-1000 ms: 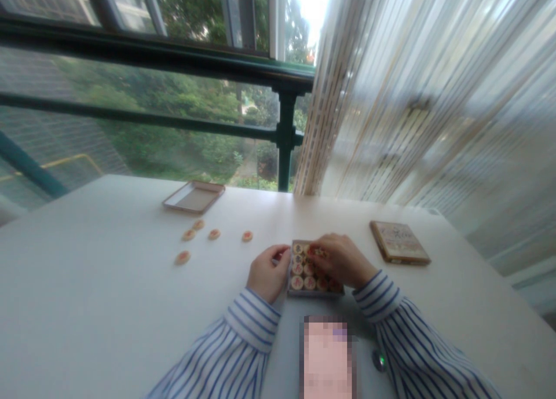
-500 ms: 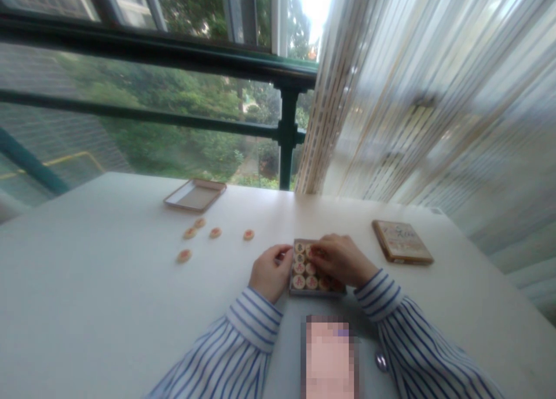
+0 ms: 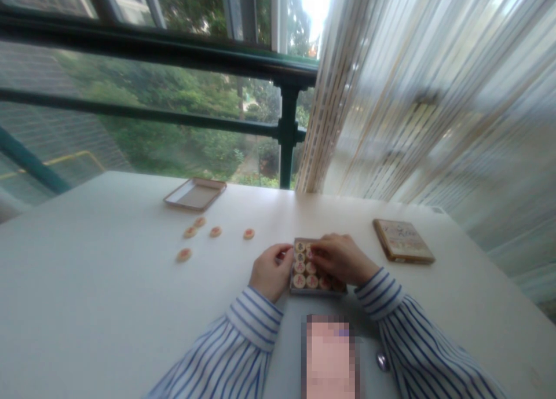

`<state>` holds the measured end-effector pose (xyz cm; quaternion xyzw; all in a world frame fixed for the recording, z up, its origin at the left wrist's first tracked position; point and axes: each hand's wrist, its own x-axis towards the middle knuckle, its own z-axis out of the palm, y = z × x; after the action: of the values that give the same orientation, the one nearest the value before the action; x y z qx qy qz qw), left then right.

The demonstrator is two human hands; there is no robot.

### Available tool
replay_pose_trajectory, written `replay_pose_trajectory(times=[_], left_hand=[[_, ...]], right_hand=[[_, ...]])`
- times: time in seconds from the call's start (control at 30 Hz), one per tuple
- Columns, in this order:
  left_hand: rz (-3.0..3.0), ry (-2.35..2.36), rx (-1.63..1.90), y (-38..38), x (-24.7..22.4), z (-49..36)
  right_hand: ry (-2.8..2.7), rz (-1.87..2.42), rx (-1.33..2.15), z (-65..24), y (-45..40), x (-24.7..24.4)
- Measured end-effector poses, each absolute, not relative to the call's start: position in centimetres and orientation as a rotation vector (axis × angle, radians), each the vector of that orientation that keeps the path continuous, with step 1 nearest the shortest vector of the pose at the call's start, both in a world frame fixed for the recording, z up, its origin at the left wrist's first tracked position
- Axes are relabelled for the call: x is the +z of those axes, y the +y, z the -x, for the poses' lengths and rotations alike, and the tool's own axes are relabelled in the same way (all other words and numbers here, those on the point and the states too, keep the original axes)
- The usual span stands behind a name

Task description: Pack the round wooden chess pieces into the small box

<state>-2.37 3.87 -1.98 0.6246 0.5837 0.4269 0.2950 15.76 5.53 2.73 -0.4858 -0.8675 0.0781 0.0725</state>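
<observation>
A shallow box (image 3: 319, 292) holds several round wooden pieces with red or dark characters, set in rows. Against the box's left side rests my left hand (image 3: 272, 271), its fingers curled near a small reddish thing that is too small to make out. My right hand (image 3: 345, 260) reaches over the box from the right, fingers pinched down on a piece in the upper part and hiding the box's right half. Several loose round pieces (image 3: 215, 231) with red marks lie on the table to the left.
An upturned box lid (image 3: 195, 195) lies at the table's back left. A closed flat box (image 3: 403, 241) is at the right. Near the front edge are a pixelated object (image 3: 330, 358) and a small shiny oval thing (image 3: 383, 361). Railing and curtain stand behind the table (image 3: 108, 271).
</observation>
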Motion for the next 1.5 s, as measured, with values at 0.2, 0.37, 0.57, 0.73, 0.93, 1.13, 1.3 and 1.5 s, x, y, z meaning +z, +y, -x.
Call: replay_pose_trajectory(times=[0.2, 0.37, 0.57, 0.73, 0.93, 1.13, 1.3, 1.5], left_hand=[[-1.671, 1.583, 1.081, 3.90, -1.94, 2.43], [-1.670, 1.590, 1.063, 3.80, -1.74, 2.35], [-1.674, 1.588, 1.059, 3.84, -1.91, 2.32], [-1.684, 1.591, 1.056, 3.90, -2.15, 2.34], [-1.703, 1.580, 1.060, 3.98, -2.28, 2.44], [-1.707, 1.576, 1.055, 3.95, -2.32, 2.41], [-1.714, 1.577, 1.053, 3.97, -2.41, 2.38], [-1.717, 1.567, 1.062, 4.02, -2.54, 2.49]], right_hand=[[-2.647, 1.495, 0.269, -15.81, 5.53, 3.02], [-2.642, 1.508, 0.269, -15.82, 5.47, 3.14], [-2.648, 1.506, 0.241, -15.74, 5.48, 3.11], [-2.669, 1.503, 0.229, -15.72, 5.56, 3.04], [-2.674, 1.489, 0.211, -15.71, 5.61, 2.98], [-2.700, 1.479, 0.204, -15.66, 5.58, 3.14], [-2.694, 1.464, 0.180, -15.63, 5.56, 3.04], [-2.694, 1.472, 0.168, -15.67, 5.61, 2.95]])
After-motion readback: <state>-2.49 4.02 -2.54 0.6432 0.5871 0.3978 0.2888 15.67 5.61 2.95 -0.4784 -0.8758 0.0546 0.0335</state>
